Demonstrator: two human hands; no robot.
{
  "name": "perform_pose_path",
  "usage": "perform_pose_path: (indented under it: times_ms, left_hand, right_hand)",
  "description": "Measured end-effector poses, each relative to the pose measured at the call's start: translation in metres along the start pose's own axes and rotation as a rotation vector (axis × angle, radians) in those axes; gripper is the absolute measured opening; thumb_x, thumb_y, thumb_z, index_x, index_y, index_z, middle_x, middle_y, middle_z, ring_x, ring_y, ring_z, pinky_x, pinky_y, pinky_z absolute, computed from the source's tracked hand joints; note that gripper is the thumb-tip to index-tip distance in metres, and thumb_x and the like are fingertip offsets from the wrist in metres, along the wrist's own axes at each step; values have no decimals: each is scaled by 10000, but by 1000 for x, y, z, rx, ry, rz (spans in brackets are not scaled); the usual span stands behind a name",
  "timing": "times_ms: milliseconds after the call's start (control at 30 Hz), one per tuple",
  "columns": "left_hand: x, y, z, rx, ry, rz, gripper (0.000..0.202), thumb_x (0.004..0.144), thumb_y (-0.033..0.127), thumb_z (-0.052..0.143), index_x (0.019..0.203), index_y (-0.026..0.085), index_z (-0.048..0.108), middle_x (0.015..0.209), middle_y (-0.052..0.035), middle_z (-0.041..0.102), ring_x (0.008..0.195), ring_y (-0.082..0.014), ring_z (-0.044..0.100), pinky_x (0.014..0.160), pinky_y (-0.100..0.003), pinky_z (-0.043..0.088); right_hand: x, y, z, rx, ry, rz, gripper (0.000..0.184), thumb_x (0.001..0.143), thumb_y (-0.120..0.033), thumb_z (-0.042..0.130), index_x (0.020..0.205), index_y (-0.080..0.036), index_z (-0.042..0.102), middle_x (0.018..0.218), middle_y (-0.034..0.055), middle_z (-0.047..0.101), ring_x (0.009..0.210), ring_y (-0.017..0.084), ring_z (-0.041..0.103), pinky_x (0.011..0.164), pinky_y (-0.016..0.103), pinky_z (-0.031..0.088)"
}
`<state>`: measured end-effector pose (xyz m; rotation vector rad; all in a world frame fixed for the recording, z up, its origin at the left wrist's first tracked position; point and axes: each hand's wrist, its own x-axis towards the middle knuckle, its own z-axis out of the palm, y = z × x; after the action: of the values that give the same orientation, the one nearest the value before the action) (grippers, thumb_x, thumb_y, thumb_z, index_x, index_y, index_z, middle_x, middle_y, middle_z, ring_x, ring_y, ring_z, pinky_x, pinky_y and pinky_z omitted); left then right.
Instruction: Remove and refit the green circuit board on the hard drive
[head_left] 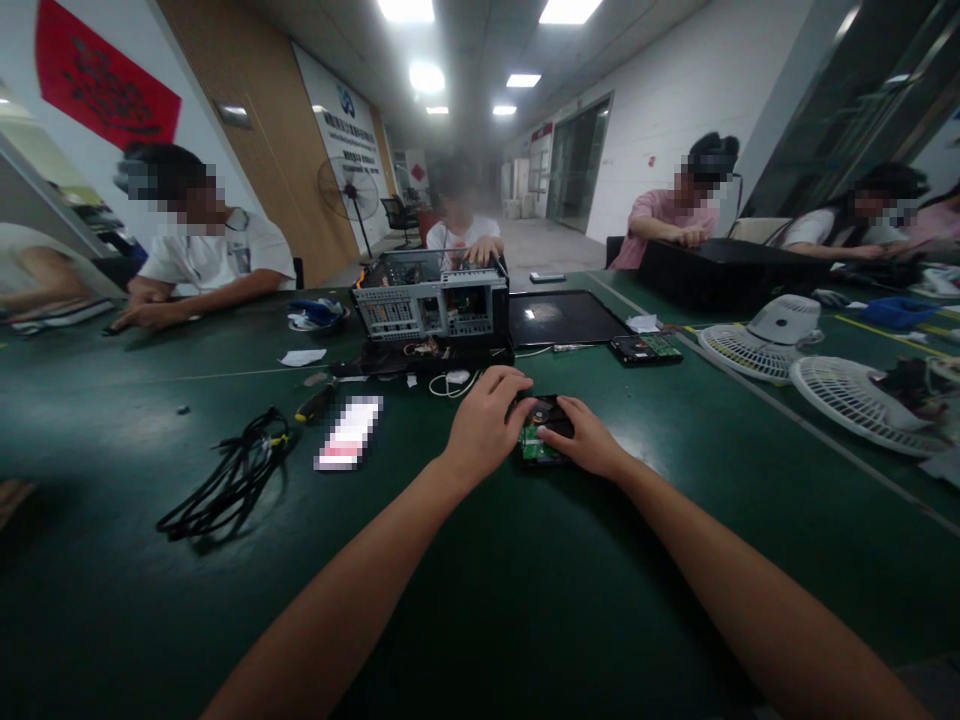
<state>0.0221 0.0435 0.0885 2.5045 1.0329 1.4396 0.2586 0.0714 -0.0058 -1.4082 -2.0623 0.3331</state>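
A black hard drive (532,447) with a green circuit board facing up lies on the green table in front of me. My left hand (487,422) is curled over its left and far edge, fingers bent, the fingertips partly hidden. On the other side, my right hand (589,438) grips the right edge, its thumb lying across the board. Whether the left fingers pinch a small part is too small to tell. Beyond my hands stands an open computer case (431,305), with a co-worker's hand on its top edge.
Left of my arms lie a phone (349,433), a coiled black cable (232,480) and a screwdriver (315,402). Another hard drive (646,348) and a black panel (562,317) sit farther back. White fan parts (862,400) occupy the right side. Several people sit around the table.
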Motion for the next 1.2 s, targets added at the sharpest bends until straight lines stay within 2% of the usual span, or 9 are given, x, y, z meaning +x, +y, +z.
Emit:
perform_pose_path:
  times_ms: [200, 367, 500, 767, 933, 1033, 1200]
  left_hand:
    - [0, -1, 1, 23, 3, 1, 265, 956, 123, 586, 1198, 220, 634, 1168, -77, 597, 1063, -216, 618, 947, -412, 554]
    - [2, 0, 0, -9, -34, 20, 300, 965, 78, 528, 1218, 217, 611, 1191, -80, 610, 1115, -217, 620, 980, -412, 553]
    - [2, 0, 0, -22, -36, 16, 283, 953, 84, 557, 1210, 196, 592, 1201, -87, 619, 1126, -210, 620, 991, -394, 554]
    - [0, -1, 3, -54, 13, -27, 255, 892, 163, 708, 1106, 194, 572, 1129, -67, 612, 1062, -208, 616, 914, -375, 566]
    - [0, 0, 1, -21, 7, -56, 202, 897, 176, 702, 1062, 207, 590, 1088, -57, 591, 981, -199, 613, 841, -355, 569]
    - [1, -1, -1, -27, -27, -28, 191, 915, 141, 663, 1081, 211, 599, 1103, -53, 621, 1001, -196, 629, 882, -363, 567]
    - [1, -2, -2, -81, -95, -5, 299, 944, 111, 591, 1216, 232, 565, 1217, -59, 648, 1089, -212, 650, 968, -411, 560]
  right_hand:
    - [0, 1, 0, 3, 4, 10, 740, 881, -620, 642, 1444, -158, 514, 1427, 192, 526, 1345, 336, 507, 1166, 486, 390]
    - [-1, 1, 0, 11, 11, 3, 751, 880, -620, 641, 1458, -161, 503, 1427, 194, 525, 1354, 341, 498, 1168, 497, 386]
    - [-1, 2, 1, 10, 11, -5, 746, 877, -615, 649, 1450, -159, 508, 1421, 193, 530, 1351, 339, 501, 1174, 493, 378]
    - [0, 1, 1, 13, 6, -3, 743, 876, -604, 657, 1440, -143, 511, 1422, 204, 529, 1347, 341, 502, 1167, 495, 383]
    - [0, 2, 1, 14, -1, -7, 741, 878, -612, 650, 1439, -146, 517, 1416, 198, 533, 1346, 337, 504, 1164, 489, 388]
    - [0, 3, 2, 11, 6, -10, 728, 881, -608, 649, 1439, -158, 517, 1409, 187, 539, 1343, 329, 508, 1164, 482, 390]
    - [0, 5, 3, 14, 24, -17, 720, 878, -608, 654, 1443, -185, 514, 1413, 173, 541, 1348, 331, 505, 1167, 492, 388]
